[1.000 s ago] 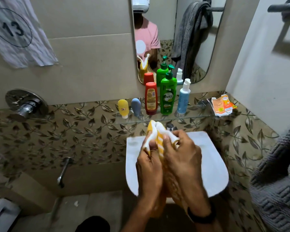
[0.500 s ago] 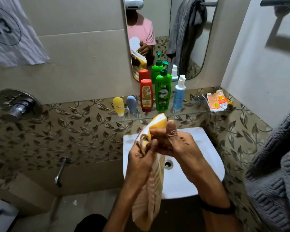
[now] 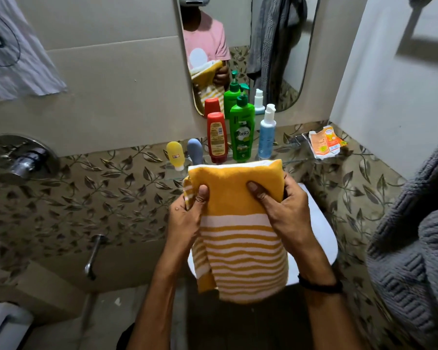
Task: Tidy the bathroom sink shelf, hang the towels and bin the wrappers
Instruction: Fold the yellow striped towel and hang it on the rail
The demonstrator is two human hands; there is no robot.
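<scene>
Head camera looked down over the white sink [image 3: 321, 238], where the person held a yellow towel [image 3: 238, 223] spread flat in front of them. The left hand [image 3: 185, 218] was closed on the towel's left edge, thumb pressed on the front of the cloth and the fingers tucked behind. The right hand [image 3: 286, 210] gripped the right edge the same way, thumb on the front near the solid yellow band, with a dark band round the wrist. The towel hung from both hands over the sink, its upper part plain yellow and its lower part striped yellow and white, one corner folded under at the lower left.

Behind the towel's top edge ran the glass shelf [image 3: 299, 161]. Toward the shelf's left end stood a small yellow bottle [image 3: 175, 155] with a small blue bottle [image 3: 195, 154] just beside it. Toward the middle stood a red bottle [image 3: 216, 137], a tall green pump bottle [image 3: 242, 135] and a pale blue pump bottle [image 3: 266, 132], close together in a row. At the shelf's right end, near the corner of the wall, lay an orange and white wrapper [image 3: 325, 141], crumpled and well apart from the bottles.

A grey towel [image 3: 415, 248] hung at the right of the room, and the mirror [image 3: 240, 46] above the shelf showed another grey towel on a rail.
</scene>
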